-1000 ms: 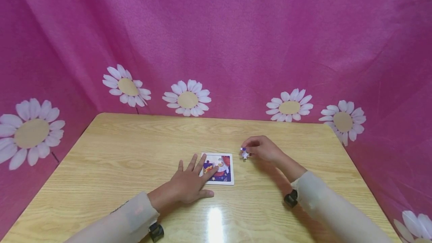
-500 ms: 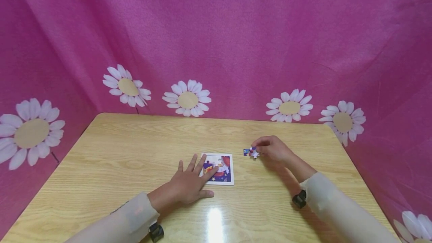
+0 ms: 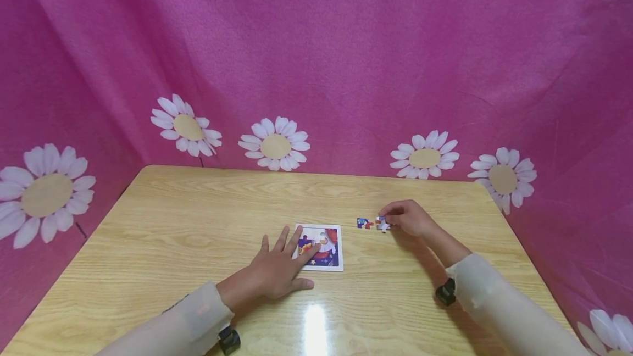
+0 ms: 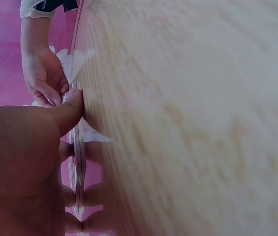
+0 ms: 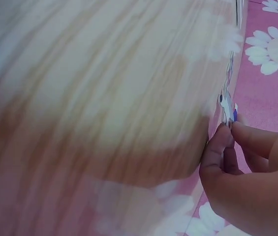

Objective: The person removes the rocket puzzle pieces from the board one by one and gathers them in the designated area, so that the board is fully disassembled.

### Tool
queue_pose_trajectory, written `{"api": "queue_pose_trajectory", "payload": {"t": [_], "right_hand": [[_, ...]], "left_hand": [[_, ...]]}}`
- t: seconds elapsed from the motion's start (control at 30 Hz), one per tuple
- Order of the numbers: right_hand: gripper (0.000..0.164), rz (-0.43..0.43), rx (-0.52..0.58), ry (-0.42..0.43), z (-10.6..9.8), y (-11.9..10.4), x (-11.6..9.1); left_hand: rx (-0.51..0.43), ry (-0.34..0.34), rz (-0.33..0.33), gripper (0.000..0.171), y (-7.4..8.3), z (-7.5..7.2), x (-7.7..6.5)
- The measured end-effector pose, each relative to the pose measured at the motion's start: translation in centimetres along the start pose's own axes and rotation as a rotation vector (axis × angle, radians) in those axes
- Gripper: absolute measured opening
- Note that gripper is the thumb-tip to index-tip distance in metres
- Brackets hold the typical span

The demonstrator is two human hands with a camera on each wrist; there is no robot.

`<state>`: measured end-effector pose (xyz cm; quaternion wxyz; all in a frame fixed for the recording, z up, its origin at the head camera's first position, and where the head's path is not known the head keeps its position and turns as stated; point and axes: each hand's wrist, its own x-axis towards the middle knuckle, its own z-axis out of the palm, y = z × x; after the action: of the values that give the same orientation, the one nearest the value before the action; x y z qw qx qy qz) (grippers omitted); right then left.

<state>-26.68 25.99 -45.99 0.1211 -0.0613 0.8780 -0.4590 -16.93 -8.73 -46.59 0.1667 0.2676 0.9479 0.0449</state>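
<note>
While the right hand (image 3: 408,218) pinches a piece (image 3: 382,224), a puzzle (image 3: 330,257) lies nearby.

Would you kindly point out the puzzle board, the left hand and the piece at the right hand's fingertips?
Puzzle board (image 3: 340,249): head view, right side of its white rim.
Left hand (image 3: 278,271): head view, back of the hand.
Piece (image 3: 382,224): head view, its pale middle.

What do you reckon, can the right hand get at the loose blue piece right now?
Probably yes: the blue piece lies just beside the right hand, uncovered. But its fingers pinch another piece, so it may need to release that first.
</note>
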Motion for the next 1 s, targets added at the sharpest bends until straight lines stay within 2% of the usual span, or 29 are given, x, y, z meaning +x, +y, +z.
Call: {"api": "queue_pose_trajectory", "payload": {"t": [0.33,0.53,1.0], "right_hand": [[0.018,-0.025,-0.156,0.061,-0.24,0.46,-0.01],[0.018,-0.01,-0.209,0.091,-0.3,0.5,-0.11],[0.019,0.024,-0.239,0.122,0.11,0.68,-0.15]], "left_hand": [[0.002,-0.003,0.004,0.079,-0.14,0.15,0.24],[0.003,-0.001,0.005,0.078,-0.27,0.49,0.37],[-0.01,0.001,-0.004,0.079,0.03,0.01,-0.03]]}}
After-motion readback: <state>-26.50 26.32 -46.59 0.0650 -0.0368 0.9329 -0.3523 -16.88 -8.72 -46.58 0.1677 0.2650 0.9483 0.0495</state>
